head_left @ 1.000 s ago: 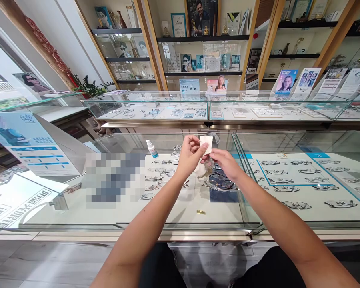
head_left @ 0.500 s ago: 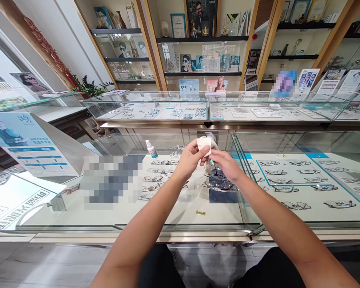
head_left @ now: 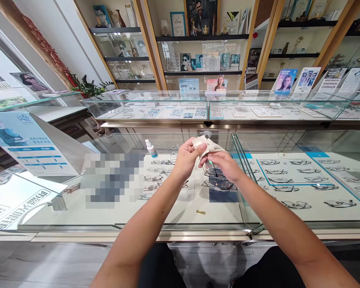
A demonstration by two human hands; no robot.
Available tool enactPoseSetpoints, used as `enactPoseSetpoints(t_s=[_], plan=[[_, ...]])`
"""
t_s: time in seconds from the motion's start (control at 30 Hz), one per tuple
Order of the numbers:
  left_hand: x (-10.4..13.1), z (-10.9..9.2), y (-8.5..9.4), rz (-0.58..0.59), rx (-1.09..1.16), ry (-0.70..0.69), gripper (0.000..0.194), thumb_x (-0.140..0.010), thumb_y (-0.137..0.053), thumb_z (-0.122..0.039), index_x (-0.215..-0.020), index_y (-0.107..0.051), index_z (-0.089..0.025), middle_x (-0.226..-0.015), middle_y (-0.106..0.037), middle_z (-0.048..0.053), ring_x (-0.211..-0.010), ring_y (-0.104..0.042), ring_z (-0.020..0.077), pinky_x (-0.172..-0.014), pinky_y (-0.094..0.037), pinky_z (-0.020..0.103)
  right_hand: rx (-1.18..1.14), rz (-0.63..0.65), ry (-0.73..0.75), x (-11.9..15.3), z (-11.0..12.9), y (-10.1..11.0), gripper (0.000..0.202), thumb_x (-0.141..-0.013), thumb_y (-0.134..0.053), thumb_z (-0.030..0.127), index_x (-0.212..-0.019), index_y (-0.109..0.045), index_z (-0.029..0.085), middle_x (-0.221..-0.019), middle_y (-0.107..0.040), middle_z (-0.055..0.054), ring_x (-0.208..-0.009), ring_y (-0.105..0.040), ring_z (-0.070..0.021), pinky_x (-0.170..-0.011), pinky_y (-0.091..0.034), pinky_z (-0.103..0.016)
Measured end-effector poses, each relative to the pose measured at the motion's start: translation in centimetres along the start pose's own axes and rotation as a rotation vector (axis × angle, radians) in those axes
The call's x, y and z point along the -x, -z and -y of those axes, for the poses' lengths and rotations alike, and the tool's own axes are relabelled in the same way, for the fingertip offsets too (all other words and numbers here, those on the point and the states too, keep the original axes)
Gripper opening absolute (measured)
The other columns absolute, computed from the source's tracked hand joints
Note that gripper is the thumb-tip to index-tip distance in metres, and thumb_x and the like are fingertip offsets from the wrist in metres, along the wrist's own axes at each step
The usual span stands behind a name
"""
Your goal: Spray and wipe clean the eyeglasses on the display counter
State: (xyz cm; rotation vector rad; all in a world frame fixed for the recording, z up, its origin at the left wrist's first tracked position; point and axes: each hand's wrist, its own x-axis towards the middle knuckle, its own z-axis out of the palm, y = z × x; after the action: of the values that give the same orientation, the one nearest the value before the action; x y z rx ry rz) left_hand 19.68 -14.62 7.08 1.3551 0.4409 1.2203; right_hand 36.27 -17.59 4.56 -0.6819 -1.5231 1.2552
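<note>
Above the glass counter, a cream cloth (head_left: 211, 145) is bunched between my two hands. My left hand (head_left: 187, 157) pinches it, thumb on top. My right hand (head_left: 223, 162) is closed just beside and below it, on what looks like a pair of glasses (head_left: 206, 133); a clear rounded lens edge shows above the cloth, and the rest is mostly covered by cloth and fingers. A greenish glint shows below the fingers. Behind my hands to the left stands a white spray bottle (head_left: 151, 149) with a blue label.
Several eyeglass frames (head_left: 220, 185) lie beneath my hands, some over a dark blue panel (head_left: 223, 196). A small gold-coloured piece (head_left: 201, 212) lies near the front. More frames (head_left: 297, 205) fill the right-hand case. A large printed sign (head_left: 33, 144) stands at left.
The cloth has spread to the right, over the right hand's fingers, and lies flatter. My left hand has shifted slightly left and the clear lens edge has moved a little left.
</note>
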Motion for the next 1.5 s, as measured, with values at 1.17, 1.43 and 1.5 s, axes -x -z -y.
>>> enactPoseSetpoints(t_s=[1.17, 1.43, 1.5], plan=[[0.4, 0.3, -0.3, -0.207, -0.274, -0.283, 0.049, -0.087, -0.089, -0.064, -0.109, -0.072, -0.023, -0.088, -0.067, 0.002, -0.069, -0.054, 0.0135, -0.063, -0.043, 0.028, -0.076, -0.045, -0.015, 0.1, 0.3, 0.6, 0.031, -0.093, -0.071, 0.047, -0.079, -0.082, 0.022, -0.078, -0.075, -0.007, -0.087, -0.069, -0.0243, -0.086, -0.054, -0.036], [0.0, 0.7, -0.2, -0.121, 0.013, 0.088, 0.068, -0.073, -0.101, -0.053, -0.114, -0.057, -0.022, -0.072, -0.066, -0.007, -0.05, -0.05, 0.009, -0.055, -0.041, 0.027, 0.007, -0.054, 0.044, 0.0, -0.4, 1.1, 0.03, -0.097, -0.067, 0.043, -0.081, -0.082, 0.022, -0.084, -0.077, -0.007, -0.094, -0.069, -0.0254, -0.089, -0.054, -0.037], [0.0, 0.6, -0.2, -0.059, -0.003, 0.129, 0.055, -0.079, -0.097, -0.055, -0.104, -0.063, -0.019, -0.063, -0.06, -0.007, -0.05, -0.049, 0.0083, -0.06, -0.042, 0.027, 0.004, -0.059, 0.036, 0.0, -0.4, 1.1, 0.03, -0.096, -0.068, 0.044, -0.08, -0.081, 0.022, -0.084, -0.076, -0.007, -0.093, -0.068, -0.0259, -0.086, -0.054, -0.037]])
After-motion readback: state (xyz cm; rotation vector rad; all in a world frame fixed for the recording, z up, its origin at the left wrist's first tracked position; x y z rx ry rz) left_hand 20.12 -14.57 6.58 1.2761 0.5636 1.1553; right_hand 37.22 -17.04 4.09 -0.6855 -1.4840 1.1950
